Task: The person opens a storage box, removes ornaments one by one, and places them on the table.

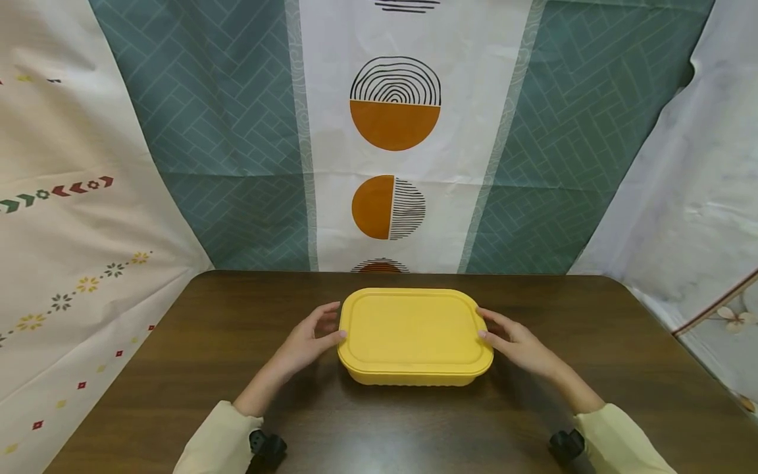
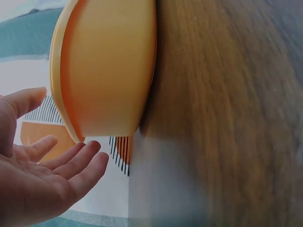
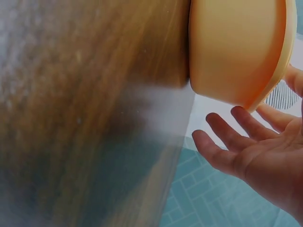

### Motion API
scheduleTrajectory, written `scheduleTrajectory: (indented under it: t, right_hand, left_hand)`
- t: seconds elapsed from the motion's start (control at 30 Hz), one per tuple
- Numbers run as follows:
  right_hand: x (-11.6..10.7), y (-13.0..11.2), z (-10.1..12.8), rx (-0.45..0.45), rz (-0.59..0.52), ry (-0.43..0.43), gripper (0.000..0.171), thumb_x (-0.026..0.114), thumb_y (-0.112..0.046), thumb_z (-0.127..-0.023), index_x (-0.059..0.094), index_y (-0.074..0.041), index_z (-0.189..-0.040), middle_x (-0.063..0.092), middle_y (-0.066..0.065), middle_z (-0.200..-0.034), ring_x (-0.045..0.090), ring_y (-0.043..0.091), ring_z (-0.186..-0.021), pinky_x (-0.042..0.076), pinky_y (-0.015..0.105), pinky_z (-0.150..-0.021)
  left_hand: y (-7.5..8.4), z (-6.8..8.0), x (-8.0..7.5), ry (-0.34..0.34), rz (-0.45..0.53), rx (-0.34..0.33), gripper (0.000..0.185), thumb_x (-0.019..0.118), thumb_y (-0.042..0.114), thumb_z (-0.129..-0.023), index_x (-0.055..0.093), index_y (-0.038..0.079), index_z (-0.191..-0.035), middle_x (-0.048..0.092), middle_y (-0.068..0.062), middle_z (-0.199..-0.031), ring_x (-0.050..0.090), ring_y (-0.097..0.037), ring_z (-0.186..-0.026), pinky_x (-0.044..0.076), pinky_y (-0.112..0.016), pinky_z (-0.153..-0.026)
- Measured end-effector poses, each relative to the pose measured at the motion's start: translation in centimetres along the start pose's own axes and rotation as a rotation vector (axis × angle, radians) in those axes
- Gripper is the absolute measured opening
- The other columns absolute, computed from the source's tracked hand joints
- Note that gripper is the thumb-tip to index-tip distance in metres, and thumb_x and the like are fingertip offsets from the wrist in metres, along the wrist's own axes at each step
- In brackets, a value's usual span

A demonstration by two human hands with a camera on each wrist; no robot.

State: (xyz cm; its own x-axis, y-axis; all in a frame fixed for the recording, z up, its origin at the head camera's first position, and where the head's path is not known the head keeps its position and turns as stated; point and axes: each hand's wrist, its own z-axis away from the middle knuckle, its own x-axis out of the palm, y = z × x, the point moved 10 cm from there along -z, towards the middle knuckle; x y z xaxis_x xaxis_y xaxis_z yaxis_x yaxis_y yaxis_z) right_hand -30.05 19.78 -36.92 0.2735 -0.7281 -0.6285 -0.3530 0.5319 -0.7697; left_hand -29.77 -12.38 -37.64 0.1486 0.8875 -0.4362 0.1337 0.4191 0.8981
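A yellow rectangular container (image 1: 408, 380) with rounded corners sits on the brown table, its flat yellow lid (image 1: 414, 329) in place. At its left end is my left hand (image 1: 309, 340), thumb tip right at the lid's edge and fingers spread along the side. My right hand (image 1: 518, 343) mirrors it at the right end, thumb and index fingertips at the lid's rim. Both wrist views show the fingers loosely extended beside the container, with the left hand (image 2: 57, 179) and right hand (image 3: 260, 151) not curled round it. What is inside is hidden by the lid.
The dark wooden table (image 1: 379, 428) has its far edge against a patterned cloth (image 1: 426, 39) hanging behind. White cloths hang at the left and right sides. Each wrist wears a black strapped device, the left device (image 1: 268, 446) and the right device (image 1: 567, 445).
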Motion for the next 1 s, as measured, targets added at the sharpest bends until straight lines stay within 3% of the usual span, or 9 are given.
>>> scheduleTrajectory:
  t: [0.17, 0.47, 0.63, 0.77, 0.9, 1.0]
  right_hand:
    - [0.1, 0.3, 0.0, 0.000, -0.035, -0.006, 0.059, 0.057, -0.020, -0.090, 0.032, 0.004, -0.137, 0.035, 0.025, -0.139, 0.046, 0.042, -0.116, 0.048, 0.036, -0.085]
    - [0.4, 0.9, 0.1, 0.002, -0.082, -0.030, 0.063, 0.060, -0.017, -0.088, 0.030, 0.003, -0.139, 0.031, 0.027, -0.140, 0.045, 0.045, -0.115, 0.050, 0.034, -0.082]
    - [0.5, 0.9, 0.2, 0.007, -0.057, -0.038, 0.065, 0.059, -0.019, -0.089, 0.027, 0.003, -0.141, 0.029, 0.026, -0.142, 0.042, 0.044, -0.119, 0.047, 0.039, -0.087]
    - [0.6, 0.7, 0.3, 0.017, -0.018, -0.047, 0.067, 0.057, -0.023, -0.090, 0.023, 0.000, -0.143, 0.025, 0.022, -0.145, 0.033, 0.040, -0.127, 0.037, 0.049, -0.095]
    - [0.7, 0.5, 0.4, 0.035, 0.018, -0.061, 0.067, 0.054, -0.027, -0.092, 0.020, -0.001, -0.144, 0.021, 0.020, -0.147, 0.022, 0.039, -0.132, 0.028, 0.054, -0.099]
    - [0.9, 0.3, 0.6, 0.038, 0.071, -0.068, 0.066, 0.051, -0.029, -0.093, 0.019, 0.000, -0.143, 0.020, 0.021, -0.146, 0.022, 0.040, -0.131, 0.027, 0.056, -0.099]
  left_hand:
    - [-0.3, -0.2, 0.5, -0.028, 0.046, -0.031, 0.058, 0.067, 0.023, -0.083, 0.043, 0.008, -0.133, 0.048, -0.017, -0.130, 0.050, -0.031, -0.114, 0.045, -0.044, -0.089]
    - [-0.5, -0.5, 1.2, -0.063, 0.017, -0.048, 0.060, 0.069, 0.023, -0.081, 0.044, 0.007, -0.133, 0.047, -0.016, -0.133, 0.048, -0.031, -0.117, 0.044, -0.044, -0.091]
    - [-0.6, -0.4, 1.4, -0.098, -0.048, -0.057, 0.063, 0.066, 0.030, -0.083, 0.040, 0.011, -0.137, 0.043, -0.016, -0.137, 0.042, -0.033, -0.124, 0.039, -0.049, -0.095]
    - [-0.2, -0.1, 1.7, -0.134, -0.116, -0.032, 0.065, 0.061, 0.034, -0.086, 0.035, 0.011, -0.141, 0.036, -0.016, -0.142, 0.035, -0.033, -0.129, 0.034, -0.050, -0.099]
    - [0.1, 0.0, 1.7, -0.142, -0.178, -0.005, 0.064, 0.059, 0.034, -0.088, 0.033, 0.011, -0.142, 0.030, -0.015, -0.145, 0.032, -0.033, -0.130, 0.030, -0.051, -0.101]
    - [0.3, 0.1, 1.7, -0.136, -0.212, 0.002, 0.063, 0.058, 0.034, -0.088, 0.033, 0.012, -0.142, 0.029, -0.015, -0.145, 0.031, -0.033, -0.131, 0.029, -0.051, -0.101]
